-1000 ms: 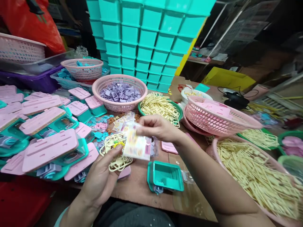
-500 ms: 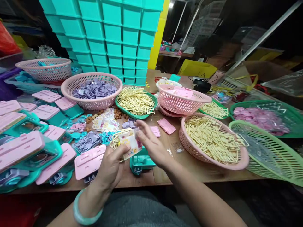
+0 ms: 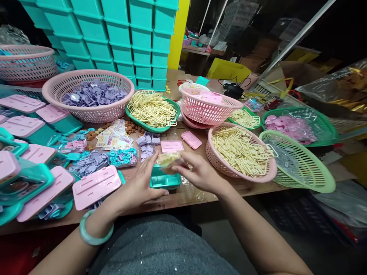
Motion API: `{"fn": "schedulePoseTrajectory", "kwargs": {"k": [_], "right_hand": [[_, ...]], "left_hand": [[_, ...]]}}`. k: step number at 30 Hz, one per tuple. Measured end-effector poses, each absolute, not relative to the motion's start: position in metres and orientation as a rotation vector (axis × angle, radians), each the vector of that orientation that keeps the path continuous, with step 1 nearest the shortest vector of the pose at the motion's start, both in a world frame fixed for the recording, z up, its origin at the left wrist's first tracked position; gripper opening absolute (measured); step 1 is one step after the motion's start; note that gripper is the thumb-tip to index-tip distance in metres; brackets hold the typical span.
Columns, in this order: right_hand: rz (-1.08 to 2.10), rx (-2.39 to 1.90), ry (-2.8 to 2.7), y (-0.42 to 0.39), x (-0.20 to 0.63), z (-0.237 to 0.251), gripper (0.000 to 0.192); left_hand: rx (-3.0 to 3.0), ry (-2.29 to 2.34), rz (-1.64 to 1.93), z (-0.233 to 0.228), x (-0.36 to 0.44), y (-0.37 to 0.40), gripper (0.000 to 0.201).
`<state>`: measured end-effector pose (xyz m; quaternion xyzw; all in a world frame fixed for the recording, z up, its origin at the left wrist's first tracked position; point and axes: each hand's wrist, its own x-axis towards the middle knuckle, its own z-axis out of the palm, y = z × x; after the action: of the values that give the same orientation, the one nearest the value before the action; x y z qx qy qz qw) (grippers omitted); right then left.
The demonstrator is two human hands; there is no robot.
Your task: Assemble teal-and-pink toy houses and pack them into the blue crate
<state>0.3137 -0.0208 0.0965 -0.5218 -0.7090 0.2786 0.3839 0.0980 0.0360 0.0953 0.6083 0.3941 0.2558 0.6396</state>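
Observation:
My left hand [image 3: 142, 185] is curved around the left end of a small teal plastic box [image 3: 164, 182], thumb along its near side and fingers towards its far corner. The box stands near the table's front edge, its inside facing up. Over its far side, my right hand [image 3: 197, 170] pinches a small clear packet [image 3: 168, 159] with yellow pieces inside. Motion blurs the packet, and the printed card is not distinct. Just behind the box lie a pink lid [image 3: 172, 146] and another pink lid [image 3: 191, 140].
Pink-lidded teal boxes [image 3: 96, 185] crowd the left side. Beyond them sit a basket of purple parts [image 3: 48, 91] and a green tray of yellow frames [image 3: 134, 114]. To the right are a pink basket of yellow frames [image 3: 213, 154] and a light-green basket [image 3: 323, 179]. Stacked teal bins [image 3: 117, 38] rise behind.
My left hand has let go of the packet and moved down to the teal box. The packet is now in my right hand, lower over the box. The view has shifted.

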Motion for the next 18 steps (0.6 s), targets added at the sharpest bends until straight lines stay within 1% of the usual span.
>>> {"fn": "schedulePoseTrajectory", "kwargs": {"k": [2,4,7,10,12,15,18], "right_hand": [[0.596,-1.310,-2.022,-0.027,0.314,0.084,0.013],[0.454,-1.306,-2.165,-0.029,0.309,0.074,0.016],[0.288,-1.372,-2.315,-0.028,0.297,0.064,0.019],[0.218,-1.450,-2.430,-0.024,0.289,0.065,0.019],[0.236,-1.452,-2.461,-0.019,0.289,0.070,0.017],[0.393,-1.383,-2.441,-0.007,0.295,0.081,0.018],[0.545,-1.346,-2.450,0.003,0.302,0.086,0.027]], "left_hand": [[1.361,0.935,0.566,0.084,0.094,0.032,0.082],[1.382,0.957,0.557,0.077,0.092,0.031,0.080],[1.514,0.960,0.513,0.073,0.090,0.032,0.086],[1.597,0.926,0.494,0.070,0.088,0.036,0.092],[1.706,0.892,0.445,0.067,0.086,0.038,0.097],[1.916,0.860,0.298,0.061,0.082,0.043,0.105],[2.023,0.835,0.215,0.057,0.081,0.047,0.105]]}}
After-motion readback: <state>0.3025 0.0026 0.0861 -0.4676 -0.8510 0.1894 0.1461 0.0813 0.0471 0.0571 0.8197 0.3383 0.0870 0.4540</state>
